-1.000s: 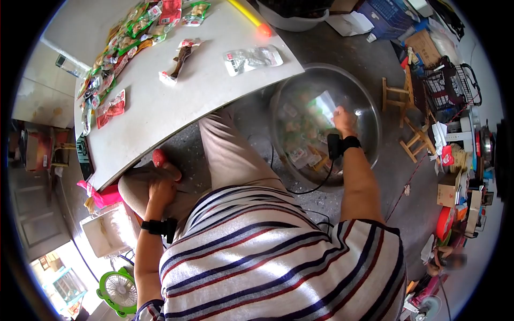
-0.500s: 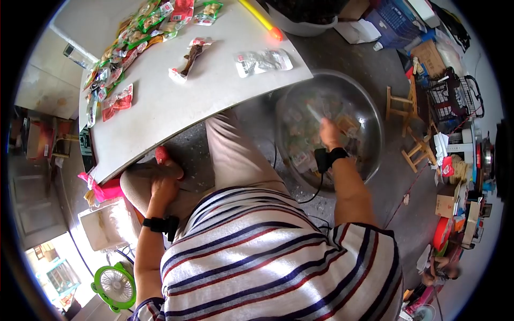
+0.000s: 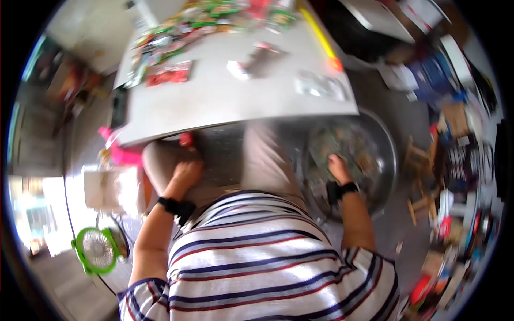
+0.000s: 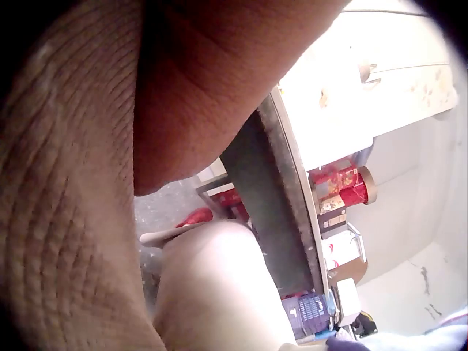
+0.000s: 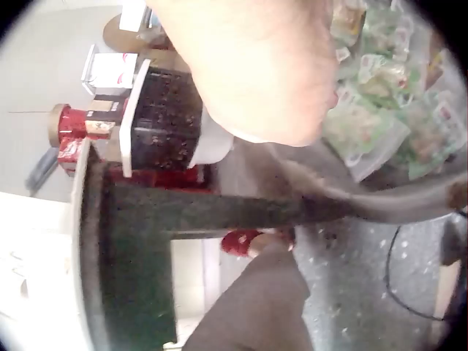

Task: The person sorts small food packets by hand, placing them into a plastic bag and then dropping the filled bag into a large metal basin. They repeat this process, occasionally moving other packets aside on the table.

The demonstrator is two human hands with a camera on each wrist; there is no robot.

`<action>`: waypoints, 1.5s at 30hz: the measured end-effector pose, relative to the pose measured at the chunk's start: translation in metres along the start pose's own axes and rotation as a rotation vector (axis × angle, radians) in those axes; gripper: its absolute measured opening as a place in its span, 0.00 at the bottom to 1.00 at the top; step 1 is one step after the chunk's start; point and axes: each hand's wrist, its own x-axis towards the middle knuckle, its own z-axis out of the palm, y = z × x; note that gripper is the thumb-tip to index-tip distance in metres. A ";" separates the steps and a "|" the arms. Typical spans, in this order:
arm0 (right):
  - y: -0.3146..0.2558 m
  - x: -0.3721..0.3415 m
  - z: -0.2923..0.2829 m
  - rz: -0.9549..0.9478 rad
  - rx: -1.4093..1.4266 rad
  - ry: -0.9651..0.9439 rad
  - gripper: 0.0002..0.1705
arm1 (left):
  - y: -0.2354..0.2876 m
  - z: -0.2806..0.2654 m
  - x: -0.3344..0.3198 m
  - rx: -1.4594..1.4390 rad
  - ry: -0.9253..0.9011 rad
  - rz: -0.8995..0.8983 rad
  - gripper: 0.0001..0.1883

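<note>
My right hand is low inside a large metal basin at my right side. Below and around it lie several clear and green snack packets. In the right wrist view the hand borders a green-edged packet; its fingertips are hidden and I cannot tell whether it grips that packet. My left hand rests on my left leg, with no object visible in it. Close up in the left wrist view, the hand lies against the trouser cloth.
A white table stands ahead, its edge over my knees. It bears a row of snack packets, a red packet, a silver packet and a yellow stick. Wooden stools and a green fan flank me.
The head view has turned, so table and basin sit further right. My right hand first held a whitish packet over the basin; that packet no longer shows clearly. The left hand stays on the leg.
</note>
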 end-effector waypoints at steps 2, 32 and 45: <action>-0.032 0.021 -0.011 -0.050 0.120 0.086 0.07 | 0.015 -0.027 0.001 -0.016 -0.185 -0.079 0.10; -0.223 0.066 0.030 -0.484 0.122 -0.142 0.07 | -0.212 0.059 -0.194 -0.361 0.169 -1.290 0.16; -0.226 0.069 0.035 -0.489 0.135 -0.148 0.07 | -0.222 0.070 -0.210 -0.455 0.474 -1.306 0.13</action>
